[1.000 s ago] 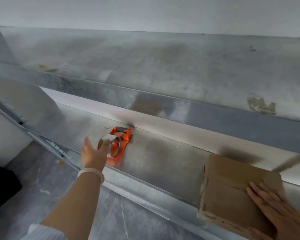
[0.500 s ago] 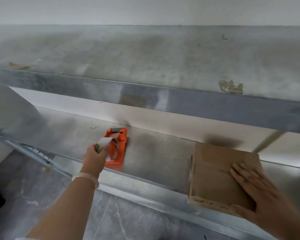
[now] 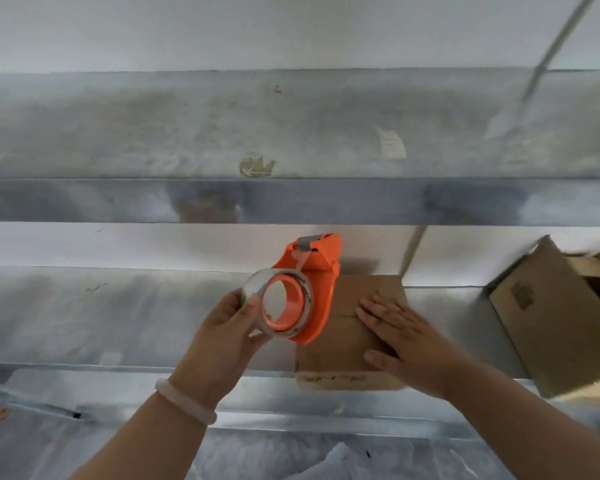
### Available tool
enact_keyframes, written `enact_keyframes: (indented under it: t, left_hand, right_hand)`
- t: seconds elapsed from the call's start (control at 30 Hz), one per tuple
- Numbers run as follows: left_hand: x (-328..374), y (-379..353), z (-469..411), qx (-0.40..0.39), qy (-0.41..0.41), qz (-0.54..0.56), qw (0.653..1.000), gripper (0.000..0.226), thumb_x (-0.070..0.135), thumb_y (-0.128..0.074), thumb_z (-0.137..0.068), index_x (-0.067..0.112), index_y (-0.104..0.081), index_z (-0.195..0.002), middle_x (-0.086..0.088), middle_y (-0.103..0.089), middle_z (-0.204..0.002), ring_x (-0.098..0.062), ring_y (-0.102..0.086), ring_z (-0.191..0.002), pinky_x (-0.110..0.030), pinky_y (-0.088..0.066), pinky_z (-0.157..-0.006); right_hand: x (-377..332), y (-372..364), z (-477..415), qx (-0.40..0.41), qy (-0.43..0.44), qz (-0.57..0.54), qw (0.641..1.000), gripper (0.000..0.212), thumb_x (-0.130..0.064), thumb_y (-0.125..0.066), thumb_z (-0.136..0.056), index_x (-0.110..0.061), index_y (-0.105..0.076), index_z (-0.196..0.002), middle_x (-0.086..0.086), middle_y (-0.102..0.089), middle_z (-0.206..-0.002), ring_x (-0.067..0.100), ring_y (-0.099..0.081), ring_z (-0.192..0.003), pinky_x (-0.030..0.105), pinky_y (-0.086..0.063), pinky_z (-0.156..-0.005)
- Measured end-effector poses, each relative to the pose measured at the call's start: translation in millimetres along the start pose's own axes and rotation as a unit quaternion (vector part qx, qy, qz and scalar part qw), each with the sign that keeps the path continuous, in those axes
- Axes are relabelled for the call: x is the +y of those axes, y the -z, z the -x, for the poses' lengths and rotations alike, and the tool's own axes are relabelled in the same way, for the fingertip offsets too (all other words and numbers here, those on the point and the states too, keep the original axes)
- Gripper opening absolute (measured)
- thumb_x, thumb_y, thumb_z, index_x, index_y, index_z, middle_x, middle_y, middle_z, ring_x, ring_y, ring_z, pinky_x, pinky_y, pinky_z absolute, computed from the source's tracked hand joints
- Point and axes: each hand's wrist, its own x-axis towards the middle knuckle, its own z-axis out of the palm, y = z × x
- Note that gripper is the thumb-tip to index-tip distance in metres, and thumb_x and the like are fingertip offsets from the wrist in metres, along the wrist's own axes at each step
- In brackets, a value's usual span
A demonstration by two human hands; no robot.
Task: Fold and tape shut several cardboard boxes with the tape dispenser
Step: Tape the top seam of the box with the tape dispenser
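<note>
My left hand [image 3: 227, 327] grips the orange tape dispenser [image 3: 305, 289] by its clear tape roll and holds it up above the metal shelf, just left of a small folded cardboard box [image 3: 343, 341]. The dispenser's cutter end points away from me. My right hand [image 3: 399, 330] lies flat on top of the small box with straight fingers, pressing its flaps down. The box sits at the front edge of the shelf.
A larger cardboard box [image 3: 551, 313] with raised flaps stands on the metal shelf [image 3: 118, 317] at the right. An upper metal shelf [image 3: 187, 199] runs across above. Grey floor shows below the shelf's front edge.
My left hand closed on the dispenser, lifted it off the shelf and carried it right, up to the small box. My right hand stayed flat on the box.
</note>
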Motion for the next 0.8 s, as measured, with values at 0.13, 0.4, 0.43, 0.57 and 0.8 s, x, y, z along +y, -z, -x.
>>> enact_keyframes:
  t: [0.13, 0.4, 0.43, 0.57, 0.8]
  left_hand:
    - [-20, -40, -6, -0.055, 0.031, 0.003, 0.998, 0.032, 0.022, -0.055, -0.083, 0.007, -0.063, -0.109, -0.010, -0.072, -0.104, -0.020, -0.069, -0.094, -0.037, -0.059, -0.080]
    - [-35, -55, -18, -0.063, 0.083, 0.056, 0.993, 0.049, 0.024, -0.053, -0.090, -0.003, -0.050, -0.131, -0.022, -0.061, -0.127, -0.036, -0.057, -0.121, -0.055, -0.042, -0.105]
    - [-36, -55, -19, -0.060, 0.086, 0.063, 0.992, 0.051, 0.025, -0.053, -0.091, -0.004, -0.049, -0.132, -0.023, -0.060, -0.128, -0.036, -0.057, -0.122, -0.054, -0.042, -0.105]
    - [-37, -53, -19, -0.050, 0.101, 0.105, 0.988, 0.045, 0.025, -0.045, -0.098, -0.004, -0.048, -0.133, -0.022, -0.061, -0.128, -0.033, -0.059, -0.120, -0.049, -0.046, -0.102]
    - [-38, -55, -19, -0.063, 0.103, 0.132, 0.984, 0.042, 0.026, -0.038, -0.103, -0.002, -0.052, -0.131, -0.021, -0.060, -0.130, -0.031, -0.059, -0.121, -0.045, -0.049, -0.101]
  right_hand:
    - [-2, -6, 1, 0.007, 0.003, 0.006, 1.000, 0.085, -0.078, -0.004, -0.080, -0.035, 0.005, -0.153, -0.014, 0.012, -0.160, 0.002, 0.020, -0.144, 0.025, 0.022, -0.115]
    - [-2, -4, -10, 0.071, -0.038, -0.220, 0.972, 0.064, -0.060, -0.019, -0.087, -0.037, -0.047, -0.140, -0.012, -0.036, -0.154, 0.005, -0.020, -0.145, 0.041, -0.012, -0.122]
    - [-6, 2, -11, 0.082, -0.057, -0.306, 0.947, 0.052, -0.054, -0.029, -0.090, -0.036, -0.057, -0.131, -0.014, -0.047, -0.146, 0.006, -0.031, -0.139, 0.040, -0.019, -0.119]
    - [-23, 25, -7, 0.090, -0.114, -0.525, 0.839, 0.028, -0.033, -0.042, -0.104, -0.040, -0.068, -0.107, -0.021, -0.068, -0.106, -0.005, -0.059, -0.103, 0.021, -0.043, -0.100]
    - [-35, 19, -16, 0.118, -0.168, -0.765, 0.610, 0.032, -0.025, -0.042, -0.104, -0.010, -0.064, -0.122, 0.008, -0.072, -0.114, 0.022, -0.064, -0.115, 0.040, -0.052, -0.098]
